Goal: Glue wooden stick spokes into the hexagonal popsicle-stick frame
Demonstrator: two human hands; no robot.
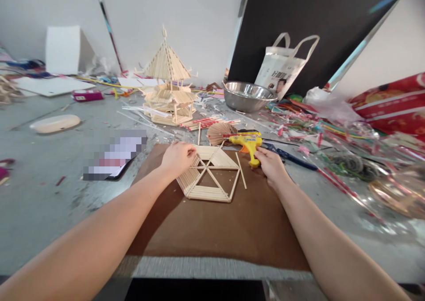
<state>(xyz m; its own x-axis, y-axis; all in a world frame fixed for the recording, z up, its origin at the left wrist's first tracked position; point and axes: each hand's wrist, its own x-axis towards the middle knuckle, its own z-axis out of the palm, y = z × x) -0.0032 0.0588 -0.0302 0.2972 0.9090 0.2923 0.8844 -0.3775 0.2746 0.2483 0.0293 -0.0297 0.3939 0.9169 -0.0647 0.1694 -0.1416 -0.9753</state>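
Observation:
A hexagonal frame of thin wooden sticks (209,194) lies on a brown mat (219,234), with spokes meeting at its middle. Stick rows fill some of its sections; others are open gaps. My left hand (177,159) is over the frame's upper left side, thumb and fingers pinched together; what is between them, if anything, is too small to make out. On the right, my right hand (271,166) has its fingers closed on the handle of a yellow hot glue gun (249,140), whose nozzle points left. A loose stick (241,170) lies between the frame and my right hand.
Behind the mat stands a stick-built pagoda model (169,93). A metal bowl (247,96) and a white bag (279,68) are at the back. Left of the mat lies a phone (116,155); a white oval case (56,124) is farther left. Dark-blue-handled pliers (295,158) and scraps lie right.

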